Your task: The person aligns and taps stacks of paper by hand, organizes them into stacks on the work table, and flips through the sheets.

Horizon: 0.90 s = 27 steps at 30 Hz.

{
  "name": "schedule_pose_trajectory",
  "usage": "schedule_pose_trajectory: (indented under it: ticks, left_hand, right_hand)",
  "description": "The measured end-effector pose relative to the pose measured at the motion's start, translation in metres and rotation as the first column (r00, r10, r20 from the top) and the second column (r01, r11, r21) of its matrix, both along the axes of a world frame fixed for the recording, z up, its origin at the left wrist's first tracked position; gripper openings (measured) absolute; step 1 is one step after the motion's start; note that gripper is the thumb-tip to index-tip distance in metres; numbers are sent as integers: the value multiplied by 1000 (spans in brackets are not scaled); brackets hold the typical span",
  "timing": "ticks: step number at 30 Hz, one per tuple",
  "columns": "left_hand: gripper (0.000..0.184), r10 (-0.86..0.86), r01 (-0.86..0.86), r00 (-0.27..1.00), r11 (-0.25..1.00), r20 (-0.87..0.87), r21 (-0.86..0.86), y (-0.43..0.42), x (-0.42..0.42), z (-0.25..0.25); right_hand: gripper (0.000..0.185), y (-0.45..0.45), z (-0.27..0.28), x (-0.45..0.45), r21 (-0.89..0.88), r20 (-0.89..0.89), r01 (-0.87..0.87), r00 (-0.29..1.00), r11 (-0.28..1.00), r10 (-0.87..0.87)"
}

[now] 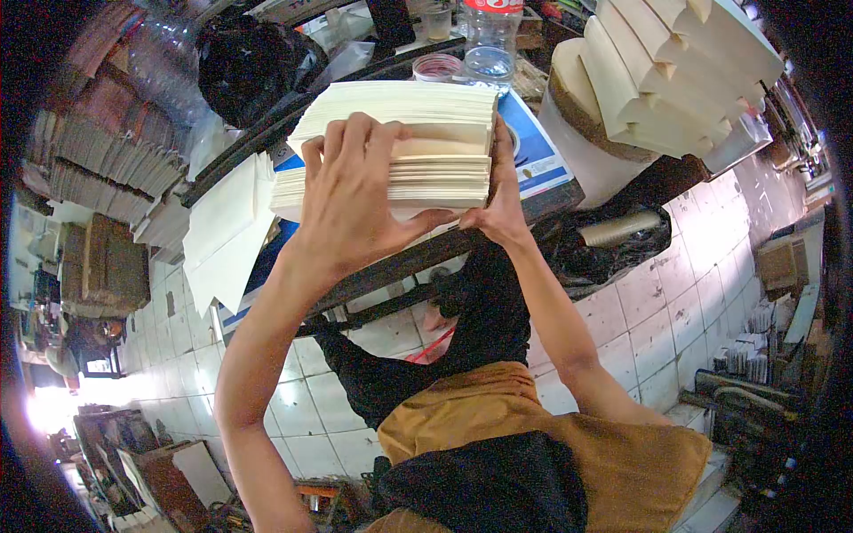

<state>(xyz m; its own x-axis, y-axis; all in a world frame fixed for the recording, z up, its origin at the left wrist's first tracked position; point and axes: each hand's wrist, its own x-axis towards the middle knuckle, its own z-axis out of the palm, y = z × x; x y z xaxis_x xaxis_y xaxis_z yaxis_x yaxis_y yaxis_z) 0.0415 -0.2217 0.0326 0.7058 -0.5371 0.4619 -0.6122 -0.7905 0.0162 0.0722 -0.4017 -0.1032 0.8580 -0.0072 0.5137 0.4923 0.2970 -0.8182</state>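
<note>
A thick stack of cream paper envelopes [442, 180] lies on the bench in front of me, with a gap opened across its upper side. My left hand [348, 191] wraps over the stack, fingers on top near the gap and thumb along the front edge. At the right end, my right hand [503, 197] presses against the stack, its thumb below the front corner and its fingers up the side. Loose cream sheets [228, 231] lie left of the stack. Part of a blue-and-white printed sheet [542, 160] shows beneath it.
A large pile of folded cream paper [657, 80] rises at the right on a round white container [577, 147]. Behind the stack stand a plastic bottle [491, 40] and a small round tub [437, 67]. A black plastic bag [253, 67] sits back left, near bundled paper [107, 182].
</note>
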Motion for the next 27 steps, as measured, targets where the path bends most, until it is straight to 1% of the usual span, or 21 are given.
schedule_pose_trajectory:
  ticks: [2, 4, 5, 8, 11, 14, 17, 19, 20, 23, 25, 26, 27]
  left_hand:
    - [78, 25, -24, 998, 1000, 64, -16, 2, 3, -3]
    - [75, 63, -63, 998, 998, 17, 21, 3, 3, -4]
    - [74, 81, -80, 997, 996, -5, 41, 4, 2, -4]
    - [76, 50, -50, 999, 999, -11, 15, 4, -2, -5]
    - [84, 76, -75, 995, 997, -62, 17, 3, -5, -7]
    - [89, 61, -63, 998, 993, 23, 101, 5, -6, -8]
    - [85, 4, -4, 997, 1000, 83, 8, 9, -5, -14]
    - [78, -23, 35, 989, 996, 147, -85, 9, -5, -15]
    - [75, -31, 55, 983, 990, 180, -131, 9, -5, -15]
    - [71, 3, -6, 998, 998, -63, -57, 12, -5, -12]
    - [76, -45, 47, 998, 996, 33, -82, 12, -2, -13]
    - [79, -70, 77, 994, 993, 81, -91, 11, -2, -13]
    - [81, -57, 64, 992, 996, 110, -68, 11, -3, -13]
  right_hand:
    - [151, -2, -2, 1, -36, 7, 18, 1000, 999, -18]
    - [152, -5, -5, 3, -99, 21, 44, 999, 994, -42]
    - [152, -5, -5, 3, -81, 11, 31, 999, 996, -31]
    - [154, -3, 3, -1, -48, -6, 17, 1000, 999, -17]
    - [155, -3, 0, -1, -51, 0, 24, 1000, 998, -24]
    - [156, -3, 0, -2, -48, 7, 19, 1000, 999, -19]
    - [157, -5, -1, 1, -86, 30, 39, 999, 996, -37]
    - [158, -6, -3, 2, -115, 42, 60, 998, 992, -55]
    - [158, -6, -3, 1, -87, 30, 41, 999, 995, -39]
    - [160, -1, 8, -4, 4, -9, -22, 1000, 1000, 22]
    - [161, 1, 10, -6, 80, -43, -59, 997, 995, 62]
    - [161, 1, 8, -5, 69, -34, -56, 998, 996, 58]
    - [161, 0, 4, -2, 58, -25, -51, 998, 997, 52]
